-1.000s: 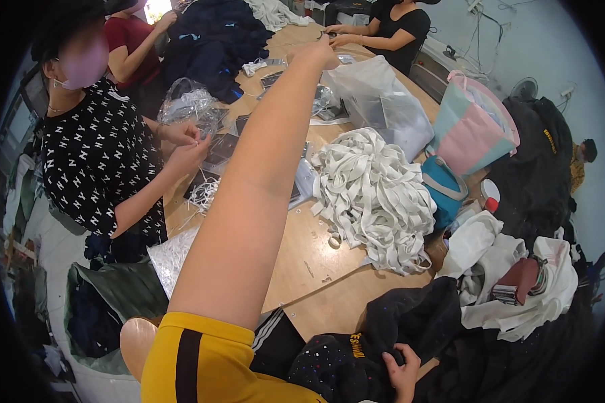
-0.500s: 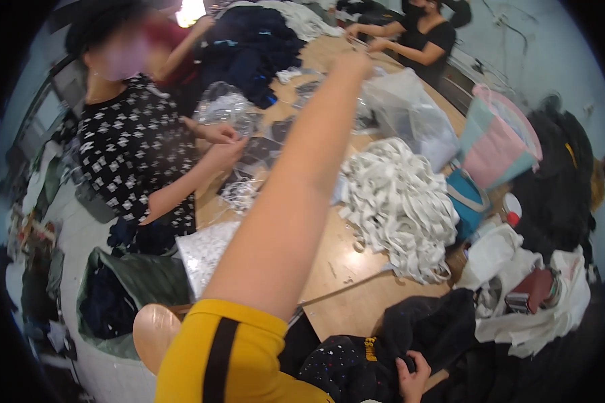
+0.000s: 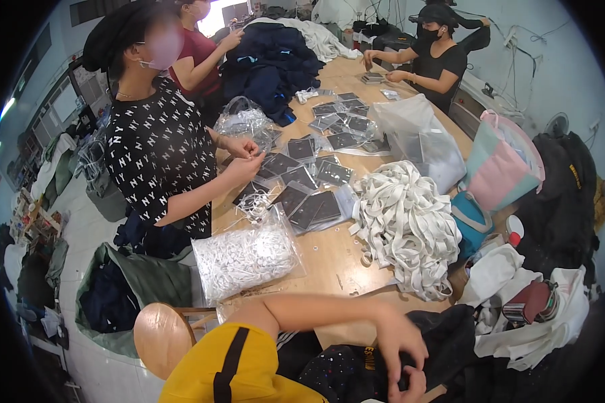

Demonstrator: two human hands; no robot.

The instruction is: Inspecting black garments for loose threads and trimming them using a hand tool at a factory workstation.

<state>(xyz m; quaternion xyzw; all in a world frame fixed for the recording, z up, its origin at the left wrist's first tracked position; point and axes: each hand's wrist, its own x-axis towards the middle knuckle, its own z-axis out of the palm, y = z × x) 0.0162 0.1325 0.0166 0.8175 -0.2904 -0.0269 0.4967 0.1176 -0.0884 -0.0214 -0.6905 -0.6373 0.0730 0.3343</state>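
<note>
A black garment (image 3: 343,373) with small coloured speckles and yellow lettering lies at the table's near edge. My left hand (image 3: 398,336), its arm in a yellow sleeve with a black stripe, bends down onto the black cloth with fingers curled. Just below it my right hand (image 3: 410,387) is closed on the same dark fabric, thumb and fingers bent inward. The two hands meet at the fingertips. Whether anything small sits between them is hidden.
Ahead are a bag of white cords (image 3: 245,265), a heap of white straps (image 3: 410,228) and dark flat packets (image 3: 316,208). A pink-and-mint bag (image 3: 501,161) stands right. Co-workers stand left and far right; a wooden stool (image 3: 158,339) is at lower left.
My left arm, stretched far across the table before, has drawn back and now bends beside my right hand at the black garment. More of the packets and the cord bag shows.
</note>
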